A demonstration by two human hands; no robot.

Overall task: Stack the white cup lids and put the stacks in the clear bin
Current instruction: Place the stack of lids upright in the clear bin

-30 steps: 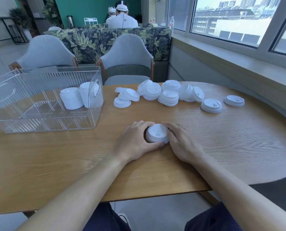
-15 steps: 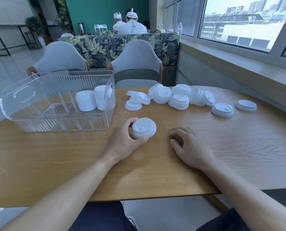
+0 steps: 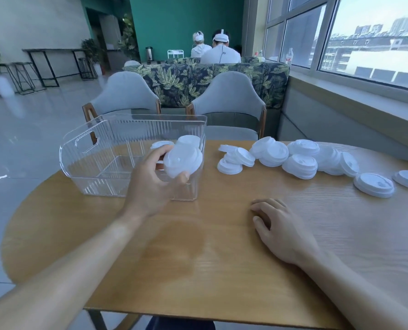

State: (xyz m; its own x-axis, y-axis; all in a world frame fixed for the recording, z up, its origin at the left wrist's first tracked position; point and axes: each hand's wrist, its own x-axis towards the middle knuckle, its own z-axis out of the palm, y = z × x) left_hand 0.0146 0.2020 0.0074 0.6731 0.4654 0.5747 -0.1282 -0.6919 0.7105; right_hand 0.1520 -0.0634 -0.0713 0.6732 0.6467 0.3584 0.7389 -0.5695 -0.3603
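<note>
The left hand grips a short stack of white cup lids, thumb under the near edge and fingers curled over the far side. The stack sits tilted in the middle of the frame, in front of the near right corner of the clear bin. The right hand lies on the wooden bench at lower right, fingers loosely bent, holding nothing.

Inside the bin, at its right end, more white lids show behind the held stack; how they are arranged is hard to tell, since the hand covers them. The loose lids run in a heap across the right of the frame, with two single lids lying apart at the far right.

The step in hand looks like lowering this stack into the bin. To do it well, lift it clear of the near wall, level it so the lids stay nested, and set it down beside the lids already there rather than onto them. Release only once the bottom lid rests flat, or the stack could fan out and topple.
</note>
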